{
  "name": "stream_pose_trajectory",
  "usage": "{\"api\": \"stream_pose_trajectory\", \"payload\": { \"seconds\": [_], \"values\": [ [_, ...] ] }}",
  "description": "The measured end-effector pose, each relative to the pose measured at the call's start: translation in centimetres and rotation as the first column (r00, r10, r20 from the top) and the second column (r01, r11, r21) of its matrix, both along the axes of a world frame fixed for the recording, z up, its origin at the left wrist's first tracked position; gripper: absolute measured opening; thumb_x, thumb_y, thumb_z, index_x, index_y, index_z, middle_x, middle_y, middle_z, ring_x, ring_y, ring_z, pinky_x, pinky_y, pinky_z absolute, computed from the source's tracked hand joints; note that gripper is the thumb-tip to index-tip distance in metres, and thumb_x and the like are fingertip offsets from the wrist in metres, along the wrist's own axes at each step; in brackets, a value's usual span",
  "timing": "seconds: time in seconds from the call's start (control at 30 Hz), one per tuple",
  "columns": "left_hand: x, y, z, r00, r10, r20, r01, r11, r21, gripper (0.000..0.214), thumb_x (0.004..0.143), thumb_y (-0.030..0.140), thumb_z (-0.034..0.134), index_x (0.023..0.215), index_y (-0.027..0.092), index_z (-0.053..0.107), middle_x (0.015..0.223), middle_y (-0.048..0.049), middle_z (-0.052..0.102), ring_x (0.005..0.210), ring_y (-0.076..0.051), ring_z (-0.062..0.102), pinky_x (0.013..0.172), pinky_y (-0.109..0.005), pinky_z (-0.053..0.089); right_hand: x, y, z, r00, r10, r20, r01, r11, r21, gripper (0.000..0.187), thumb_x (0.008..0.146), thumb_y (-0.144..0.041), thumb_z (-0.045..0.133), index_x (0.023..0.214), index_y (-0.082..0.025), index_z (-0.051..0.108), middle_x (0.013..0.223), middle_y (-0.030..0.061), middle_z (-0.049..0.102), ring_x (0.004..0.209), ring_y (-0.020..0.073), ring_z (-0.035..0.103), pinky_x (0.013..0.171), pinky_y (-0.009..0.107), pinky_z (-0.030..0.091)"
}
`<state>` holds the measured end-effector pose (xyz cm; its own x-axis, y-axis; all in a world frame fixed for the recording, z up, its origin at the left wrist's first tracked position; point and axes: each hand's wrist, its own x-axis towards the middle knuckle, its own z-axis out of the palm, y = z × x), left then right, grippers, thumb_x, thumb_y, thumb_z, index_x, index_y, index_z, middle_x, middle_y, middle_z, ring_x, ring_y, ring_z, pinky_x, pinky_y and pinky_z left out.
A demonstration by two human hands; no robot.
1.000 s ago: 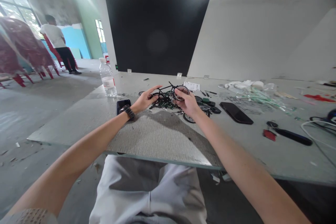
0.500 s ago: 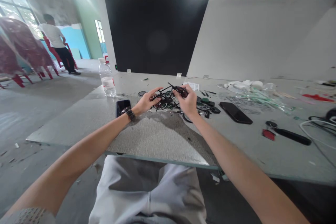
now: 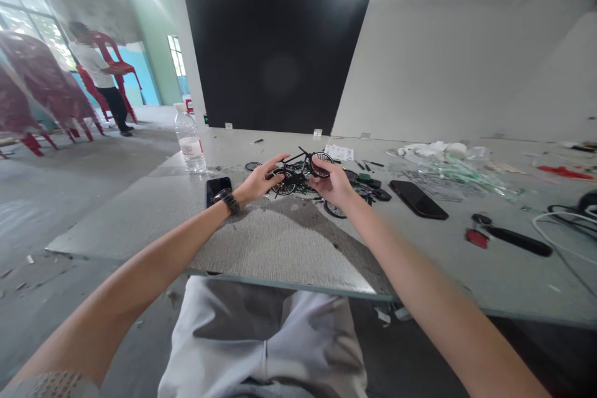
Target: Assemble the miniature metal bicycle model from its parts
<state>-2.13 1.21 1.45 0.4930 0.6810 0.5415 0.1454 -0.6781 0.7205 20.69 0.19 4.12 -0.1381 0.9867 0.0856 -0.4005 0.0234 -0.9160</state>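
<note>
A small black model bicycle (image 3: pixel 295 180) is held up over the table between my two hands. My left hand (image 3: pixel 261 181), with a dark watch on the wrist, is closed on the wheel at the bicycle's left end. My right hand (image 3: pixel 334 184) pinches the spoked wheel (image 3: pixel 321 164) at the other end, its thumb lying across the spokes. Beneath and behind the bicycle is a cluster of dark and green parts, partly hidden by it. A loose wheel (image 3: pixel 334 209) lies just below my right hand, and another small wheel (image 3: pixel 253 166) lies beyond my left hand.
A phone (image 3: pixel 217 191) lies by my left wrist, near a water bottle (image 3: pixel 191 143). To the right are another phone (image 3: pixel 418 199), a black-handled tool (image 3: pixel 520 241) and clear plastic wrapping (image 3: pixel 466 174). In the background at left, a person (image 3: pixel 100 71) holds a red chair.
My right hand has turned and lowered its fingers, so the right-end wheel shows more fully. My left hand keeps its place. The person in the background has lifted a red chair.
</note>
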Motion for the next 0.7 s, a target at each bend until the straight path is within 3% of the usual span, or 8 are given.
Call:
{"api": "stream_pose_trajectory", "payload": {
  "seconds": [0.13, 0.37, 0.43, 0.57, 0.7],
  "values": [
    [-0.2, 0.1, 0.3, 0.998, 0.024, -0.055, -0.021, 0.998, 0.054, 0.056, 0.099, 0.035, 0.054, 0.152, 0.032, 0.039, 0.159, -0.0056, 0.041, 0.142, -0.031, 0.043, 0.112, -0.047, 0.043, 0.6, -0.1, 0.3, 0.983, 0.173, -0.064, -0.177, 0.981, -0.073, 0.03, 0.073, -0.036, 0.083, 0.071, -0.023, 0.056, 0.052, -0.0059, 0.048, 0.043, 0.0081, 0.035, 0.047, 0.024, 0.046],
    [-0.2, 0.1, 0.5, 0.994, 0.037, -0.098, -0.023, 0.99, 0.141, 0.06, 0.099, 0.033, 0.053, 0.155, 0.032, 0.033, 0.155, -0.0075, 0.046, 0.132, -0.031, 0.054, 0.107, -0.048, 0.047, 1.2, 0.1, 0.3, 0.971, 0.224, -0.086, -0.228, 0.973, -0.042, 0.026, 0.076, -0.033, 0.079, 0.072, -0.021, 0.057, 0.068, -0.0046, 0.063, 0.039, 0.0036, 0.027, 0.048, 0.024, 0.046],
    [-0.2, 0.1, 0.4, 0.995, 0.039, -0.089, -0.027, 0.99, 0.136, 0.059, 0.099, 0.033, 0.054, 0.155, 0.032, 0.034, 0.155, -0.0073, 0.046, 0.134, -0.031, 0.052, 0.108, -0.049, 0.045, 1.1, 0.2, 0.1, 0.975, 0.206, -0.077, -0.21, 0.977, -0.039, 0.027, 0.074, -0.035, 0.082, 0.072, -0.021, 0.059, 0.068, -0.0052, 0.062, 0.04, 0.0039, 0.032, 0.051, 0.025, 0.048],
    [-0.1, 0.0, -0.1, 0.995, 0.085, -0.053, -0.081, 0.994, 0.08, 0.061, 0.098, 0.036, 0.054, 0.155, 0.031, 0.031, 0.161, -0.0091, 0.037, 0.142, -0.033, 0.043, 0.112, -0.049, 0.041, 0.5, 0.1, -0.1, 0.999, 0.049, 0.005, -0.05, 0.998, 0.05, 0.029, 0.068, -0.034, 0.089, 0.076, -0.023, 0.064, 0.073, -0.0032, 0.063, 0.058, 0.0098, 0.053, 0.061, 0.027, 0.054],
    [0.4, 0.0, -0.4, 0.987, 0.152, -0.054, -0.15, 0.987, 0.051, 0.055, 0.097, 0.044, 0.056, 0.147, 0.025, 0.041, 0.153, -0.0126, 0.046, 0.138, -0.032, 0.048, 0.111, -0.048, 0.042, -0.2, -0.2, -0.1, 0.992, 0.005, 0.127, -0.033, 0.975, 0.221, 0.03, 0.069, -0.04, 0.089, 0.076, -0.023, 0.065, 0.074, -0.0034, 0.057, 0.064, 0.0096, 0.054, 0.061, 0.024, 0.052]
  ]
}}
